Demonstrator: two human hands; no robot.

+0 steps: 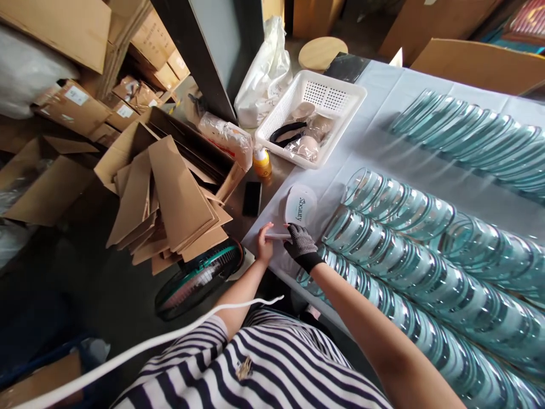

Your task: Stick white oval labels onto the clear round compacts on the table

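1. White and slim, a small flat strip [277, 236] is lying level between both hands at the near edge of the cloth-covered counter [383, 142].
2. The bare left hand [264, 243] is pinching the strip's left end, fingers curled closed around it.
3. The right hand [301, 245], in a dark dotted glove, is closing its grip on the strip's right end.
4. A white oval piece printed "Beauty" [300, 204] is sitting just beyond the strip, apart from both hands.
5. Rows of overlapping glass discs [426, 272] are lining the counter to the right.

A white-covered table [383, 108] carries rows of glass discs [409, 267], a basket [313, 116], perhaps a phone [252, 198].
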